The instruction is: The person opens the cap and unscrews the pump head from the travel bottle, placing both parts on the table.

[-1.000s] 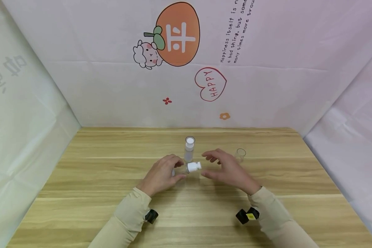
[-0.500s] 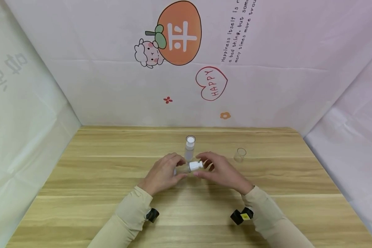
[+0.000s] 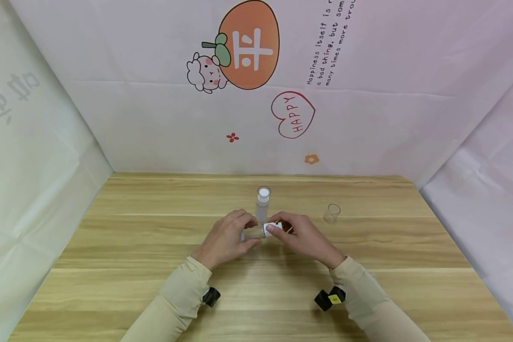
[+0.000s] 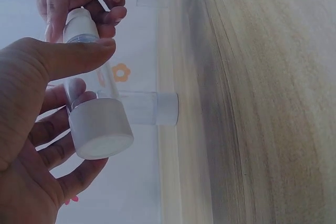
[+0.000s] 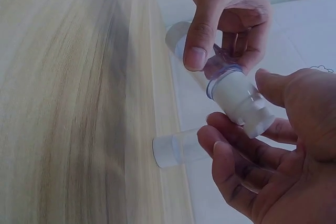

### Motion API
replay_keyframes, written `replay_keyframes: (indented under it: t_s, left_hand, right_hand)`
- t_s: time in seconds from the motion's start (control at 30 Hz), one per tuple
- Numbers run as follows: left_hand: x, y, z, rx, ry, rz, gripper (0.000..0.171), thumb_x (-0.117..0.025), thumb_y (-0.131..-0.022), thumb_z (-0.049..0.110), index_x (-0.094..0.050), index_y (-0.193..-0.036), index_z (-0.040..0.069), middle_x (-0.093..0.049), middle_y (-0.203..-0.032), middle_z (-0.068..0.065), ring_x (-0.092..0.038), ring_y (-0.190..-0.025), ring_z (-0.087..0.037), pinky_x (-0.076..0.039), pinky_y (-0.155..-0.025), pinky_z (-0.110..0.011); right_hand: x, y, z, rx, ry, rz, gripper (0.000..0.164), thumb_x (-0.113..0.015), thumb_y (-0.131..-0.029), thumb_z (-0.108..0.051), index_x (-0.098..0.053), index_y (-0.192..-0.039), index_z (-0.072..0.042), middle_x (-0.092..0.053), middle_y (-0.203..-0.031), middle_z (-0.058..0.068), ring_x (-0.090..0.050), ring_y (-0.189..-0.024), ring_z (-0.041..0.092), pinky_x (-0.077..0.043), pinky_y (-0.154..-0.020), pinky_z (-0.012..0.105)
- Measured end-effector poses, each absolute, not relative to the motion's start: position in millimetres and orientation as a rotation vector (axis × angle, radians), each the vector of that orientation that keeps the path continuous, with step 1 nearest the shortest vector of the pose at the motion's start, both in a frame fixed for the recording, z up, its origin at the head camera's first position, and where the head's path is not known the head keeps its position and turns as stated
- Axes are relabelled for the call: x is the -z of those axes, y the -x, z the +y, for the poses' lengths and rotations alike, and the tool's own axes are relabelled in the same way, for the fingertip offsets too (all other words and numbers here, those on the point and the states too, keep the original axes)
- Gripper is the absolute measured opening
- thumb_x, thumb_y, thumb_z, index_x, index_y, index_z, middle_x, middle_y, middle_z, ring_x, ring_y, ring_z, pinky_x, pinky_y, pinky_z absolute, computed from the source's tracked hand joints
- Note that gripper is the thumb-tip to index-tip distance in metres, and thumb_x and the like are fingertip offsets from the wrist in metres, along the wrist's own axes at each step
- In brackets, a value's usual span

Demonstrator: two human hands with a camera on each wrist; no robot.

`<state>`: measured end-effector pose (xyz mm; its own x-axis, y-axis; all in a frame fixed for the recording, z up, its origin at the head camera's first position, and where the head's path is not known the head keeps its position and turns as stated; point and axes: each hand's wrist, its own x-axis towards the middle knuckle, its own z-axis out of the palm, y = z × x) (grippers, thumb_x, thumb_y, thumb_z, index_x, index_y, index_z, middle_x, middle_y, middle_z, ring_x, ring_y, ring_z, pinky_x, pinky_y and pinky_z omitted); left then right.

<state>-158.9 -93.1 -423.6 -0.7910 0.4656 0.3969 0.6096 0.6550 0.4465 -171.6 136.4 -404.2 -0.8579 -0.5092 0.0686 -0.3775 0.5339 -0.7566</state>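
Note:
A clear pump bottle [image 3: 253, 232] with a white base and white pump top lies nearly sideways between the two hands. My left hand [image 3: 224, 240] grips its clear body, thumb on one side and fingers on the other; the white base [image 4: 102, 129] sticks out past those fingers in the left wrist view. At the other end my right hand [image 3: 302, 233] has its thumb and curled fingers around the white pump top [image 5: 239, 100]. Just behind, a second similar bottle [image 3: 262, 210] stands upright on the table.
A clear, open-rimmed cap [image 3: 331, 214] stands on the wooden table [image 3: 154, 266], to the right of the hands. White printed cloth [image 3: 367, 123] walls the table's back and both sides.
My right hand has moved left to the bottle and closed its thumb and fingers around the pump top. The left hand has kept its grip, shifting very slightly.

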Motion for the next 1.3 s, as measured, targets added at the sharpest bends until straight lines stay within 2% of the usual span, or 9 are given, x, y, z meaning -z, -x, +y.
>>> replay_keyframes:
  t_s: [0.13,0.27,0.57,0.93,1.17,1.3]
  left_hand:
    - [422.8,158.5,-93.1,0.862,0.875,-2.611,0.036,-0.09,-0.079,0.024,-0.071,-0.103,0.005,-0.068,-0.097,-0.002,-0.064,-0.087,-0.015,-0.055,-0.073,-0.033]
    - [422.6,158.4,-93.2,0.877,0.888,-2.604,0.036,-0.089,-0.079,0.024,-0.071,-0.104,0.005,-0.069,-0.096,-0.003,-0.065,-0.087,-0.015,-0.055,-0.073,-0.033]
    - [423.4,158.4,-94.0,0.903,0.911,-2.595,0.036,-0.09,-0.079,0.022,-0.071,-0.103,0.003,-0.071,-0.096,-0.006,-0.066,-0.085,-0.017,-0.056,-0.073,-0.034]
    - [422.7,156.6,-95.2,0.92,0.925,-2.615,0.036,-0.089,-0.079,0.021,-0.072,-0.104,0.002,-0.071,-0.097,-0.006,-0.065,-0.086,-0.017,-0.056,-0.075,-0.035]
    - [423.5,156.2,-96.4,1.01,0.935,-2.639,0.034,-0.088,-0.08,0.019,-0.072,-0.105,0.001,-0.071,-0.096,-0.009,-0.066,-0.086,-0.02,-0.055,-0.076,-0.035]
    - [424.4,156.7,-97.2,1.04,0.929,-2.64,0.033,-0.088,-0.08,0.019,-0.073,-0.104,0.002,-0.071,-0.094,-0.009,-0.066,-0.085,-0.022,-0.054,-0.075,-0.034]
  right_hand:
    - [405.3,171.6,135.1,1.254,0.761,2.609,0.021,-0.064,-0.102,-0.031,-0.071,-0.113,-0.014,-0.069,-0.09,0.008,-0.062,-0.077,0.018,-0.053,-0.064,0.029]
    - [405.7,170.7,133.2,1.273,0.77,2.634,0.019,-0.067,-0.1,-0.028,-0.072,-0.11,-0.012,-0.07,-0.091,0.004,-0.062,-0.076,0.016,-0.054,-0.065,0.029]
    - [408.7,168.6,128.8,1.318,0.752,2.68,0.015,-0.071,-0.097,-0.02,-0.073,-0.105,-0.007,-0.069,-0.083,0.006,-0.057,-0.067,0.014,-0.048,-0.056,0.025]
    - [412.2,167.1,127.7,1.32,0.758,2.713,0.015,-0.074,-0.095,-0.017,-0.075,-0.102,-0.005,-0.056,-0.069,-0.005,-0.047,-0.06,0.009,-0.039,-0.051,0.022]
    - [410.3,165.9,127.6,1.308,0.756,2.718,0.017,-0.078,-0.091,-0.017,-0.075,-0.104,-0.006,-0.063,-0.076,-0.003,-0.051,-0.065,0.011,-0.042,-0.055,0.022]
    - [411.6,166.0,128.8,1.339,0.788,2.694,0.02,-0.079,-0.09,-0.015,-0.074,-0.107,-0.007,-0.069,-0.087,-0.002,-0.059,-0.073,0.013,-0.051,-0.062,0.024]
